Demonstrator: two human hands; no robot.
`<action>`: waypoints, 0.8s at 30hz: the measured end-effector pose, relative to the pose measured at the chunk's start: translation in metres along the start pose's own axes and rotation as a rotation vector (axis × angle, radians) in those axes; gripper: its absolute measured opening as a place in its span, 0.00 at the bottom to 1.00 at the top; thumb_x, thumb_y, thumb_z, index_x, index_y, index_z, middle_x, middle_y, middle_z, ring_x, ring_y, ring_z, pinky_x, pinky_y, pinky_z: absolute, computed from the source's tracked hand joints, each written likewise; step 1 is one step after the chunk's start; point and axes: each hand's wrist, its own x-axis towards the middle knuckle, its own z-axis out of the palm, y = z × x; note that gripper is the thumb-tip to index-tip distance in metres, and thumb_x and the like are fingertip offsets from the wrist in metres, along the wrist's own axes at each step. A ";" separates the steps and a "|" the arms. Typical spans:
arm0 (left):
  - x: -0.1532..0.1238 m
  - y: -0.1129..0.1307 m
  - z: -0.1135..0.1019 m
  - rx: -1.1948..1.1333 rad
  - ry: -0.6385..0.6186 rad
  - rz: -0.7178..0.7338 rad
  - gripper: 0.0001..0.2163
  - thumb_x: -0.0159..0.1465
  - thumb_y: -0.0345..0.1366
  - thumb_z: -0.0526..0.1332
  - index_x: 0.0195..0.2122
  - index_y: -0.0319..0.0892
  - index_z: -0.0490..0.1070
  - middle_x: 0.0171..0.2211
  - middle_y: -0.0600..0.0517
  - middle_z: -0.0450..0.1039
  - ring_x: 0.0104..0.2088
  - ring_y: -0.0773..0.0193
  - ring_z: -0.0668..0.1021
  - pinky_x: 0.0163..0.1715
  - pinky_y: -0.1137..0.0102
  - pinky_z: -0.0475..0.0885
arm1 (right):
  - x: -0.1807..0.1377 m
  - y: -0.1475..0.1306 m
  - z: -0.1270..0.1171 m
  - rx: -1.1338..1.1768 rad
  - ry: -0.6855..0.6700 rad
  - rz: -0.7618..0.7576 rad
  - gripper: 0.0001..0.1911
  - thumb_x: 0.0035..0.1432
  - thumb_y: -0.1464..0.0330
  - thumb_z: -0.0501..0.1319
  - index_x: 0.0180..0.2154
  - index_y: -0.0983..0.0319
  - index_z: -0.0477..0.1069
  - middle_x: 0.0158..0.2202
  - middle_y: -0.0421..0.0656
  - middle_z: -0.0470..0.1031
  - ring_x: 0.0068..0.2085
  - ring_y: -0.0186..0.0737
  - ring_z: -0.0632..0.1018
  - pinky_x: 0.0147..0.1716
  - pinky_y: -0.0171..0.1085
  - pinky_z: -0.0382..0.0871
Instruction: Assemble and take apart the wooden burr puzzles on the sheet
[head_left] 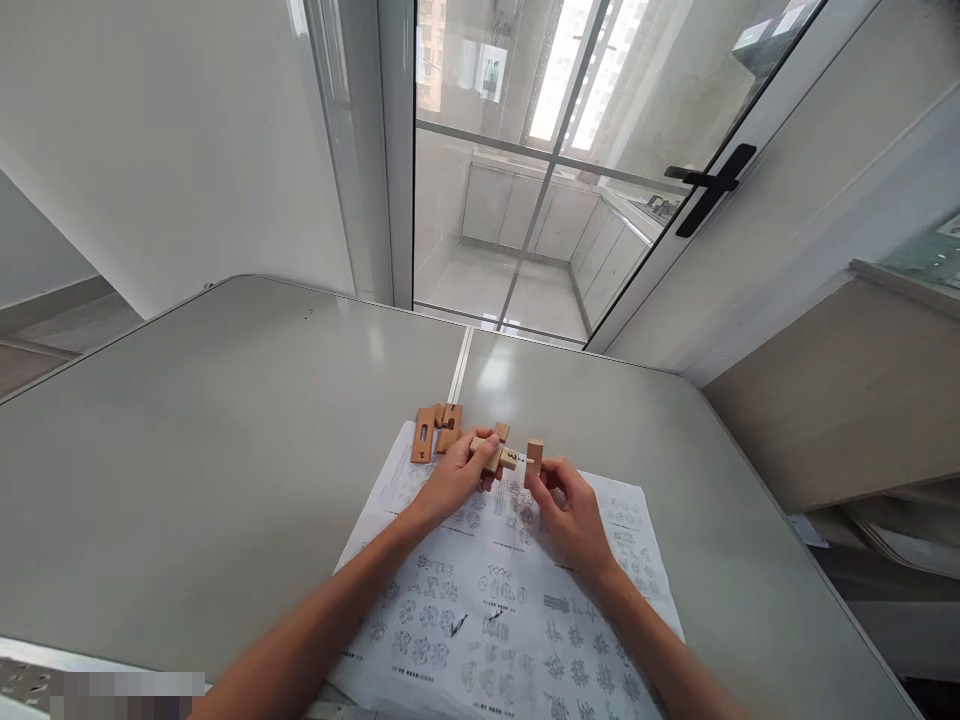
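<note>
My left hand is closed around wooden puzzle pieces, and one of them, a pale block marked 3, points to the right. A short upright wooden puzzle block is pinched between the thumb and fingers of my right hand. A small gap separates the two hands' pieces. Just left of my left hand lie a slotted wooden piece marked 2 and another notched piece, with more bits against them. Behind my left fingers, one more wooden block partly shows.
Under my hands lies a large printed instruction sheet with many small diagrams. The grey table has a seam strip running away from me. Beyond its far edge stands a glass door with a black handle.
</note>
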 end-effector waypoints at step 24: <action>-0.001 -0.005 -0.003 0.096 -0.042 -0.003 0.31 0.69 0.54 0.64 0.66 0.42 0.62 0.39 0.46 0.81 0.27 0.67 0.74 0.28 0.70 0.67 | -0.003 0.010 0.005 -0.271 -0.013 -0.126 0.07 0.67 0.63 0.64 0.37 0.58 0.73 0.36 0.43 0.74 0.35 0.43 0.74 0.34 0.40 0.69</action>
